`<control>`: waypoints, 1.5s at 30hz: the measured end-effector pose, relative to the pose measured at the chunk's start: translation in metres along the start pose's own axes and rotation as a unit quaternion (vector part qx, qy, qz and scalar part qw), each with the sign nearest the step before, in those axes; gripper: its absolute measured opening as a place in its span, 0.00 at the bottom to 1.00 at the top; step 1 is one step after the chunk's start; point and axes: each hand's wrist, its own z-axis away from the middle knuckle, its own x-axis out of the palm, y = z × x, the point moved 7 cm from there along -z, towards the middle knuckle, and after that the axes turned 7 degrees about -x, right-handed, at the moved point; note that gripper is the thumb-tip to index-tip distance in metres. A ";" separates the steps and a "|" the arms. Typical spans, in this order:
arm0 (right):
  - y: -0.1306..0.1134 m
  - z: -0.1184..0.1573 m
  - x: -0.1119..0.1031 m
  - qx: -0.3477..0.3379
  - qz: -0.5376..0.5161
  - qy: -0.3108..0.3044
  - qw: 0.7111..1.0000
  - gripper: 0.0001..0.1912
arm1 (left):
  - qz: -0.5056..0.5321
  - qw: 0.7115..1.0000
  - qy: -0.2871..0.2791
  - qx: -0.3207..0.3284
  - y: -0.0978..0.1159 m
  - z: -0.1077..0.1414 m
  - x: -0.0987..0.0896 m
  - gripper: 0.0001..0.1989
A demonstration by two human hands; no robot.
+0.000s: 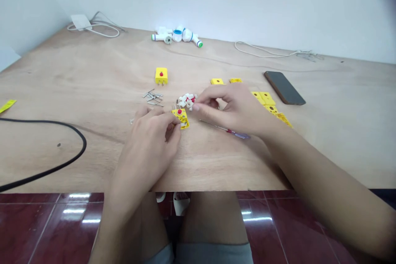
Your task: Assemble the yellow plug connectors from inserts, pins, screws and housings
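My left hand (151, 132) grips an open yellow plug housing (185, 120) between thumb and fingers. A red button and metal pins show on the housing. My right hand (222, 107) is at the edge of a pile of small white and red plastic parts (186, 100), thumb and forefinger brought together. What lies between those fingertips is too small to make out. Below the right hand lies a screwdriver (229, 130) with a purple handle. Loose metal pins (154, 97) are scattered beyond my left hand. Farther back rests a closed yellow plug (161, 75) with a red button.
Several yellow housing pieces (266, 100) lie right of my right hand, partly covered by it. Beside them is a dark phone (284, 87). White fittings (177, 35) and cables (262, 52) lie along the wall. A black cable (74, 152) curves across the table's left side.
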 end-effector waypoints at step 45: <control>-0.019 -0.037 0.024 0.031 -0.557 0.123 0.821 0.30 | 0.032 0.999 -0.034 -0.008 -0.002 -0.005 -0.003 0.15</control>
